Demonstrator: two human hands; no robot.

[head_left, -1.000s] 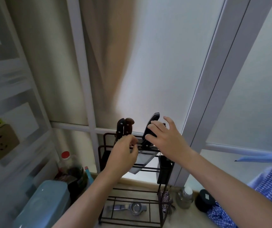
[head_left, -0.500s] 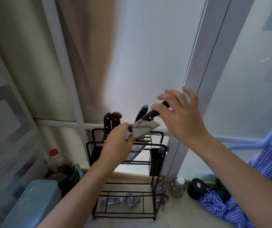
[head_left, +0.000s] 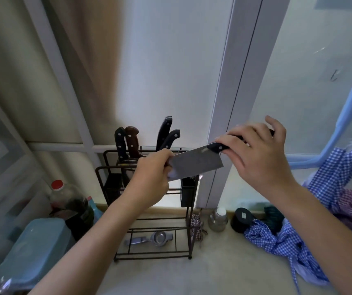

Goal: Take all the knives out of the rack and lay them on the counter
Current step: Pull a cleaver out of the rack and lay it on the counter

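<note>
**Cleaver held in the air in front of the rack**

The cleaver (head_left: 196, 165) is clear of the rack (head_left: 149, 209), held roughly level above its right side with the wide blade facing the camera and the black handle pointing right. The right hand (head_left: 258, 158) is closed around the handle, fingers curled over the top, little finger lifted. The left hand (head_left: 152, 179) grips the far end of the blade, thumb and fingers pinched on the steel, so both hands carry the one knife.

Four more knives stand in the top of the rack behind the left hand: a black handle (head_left: 120, 143) and a brown handle (head_left: 133, 143) side by side on the left, and two black handles (head_left: 167, 135) leaning right. A metal squeezer (head_left: 151, 239) lies on the rack's bottom shelf.

The rack stands on a pale counter (head_left: 213, 269). To its left are a bottle with a red cap (head_left: 64, 201) and a light blue container (head_left: 32, 248). To the right lie a small steel jar (head_left: 218, 219), a black round object (head_left: 242, 219) and checked blue cloth (head_left: 288, 239).
</note>
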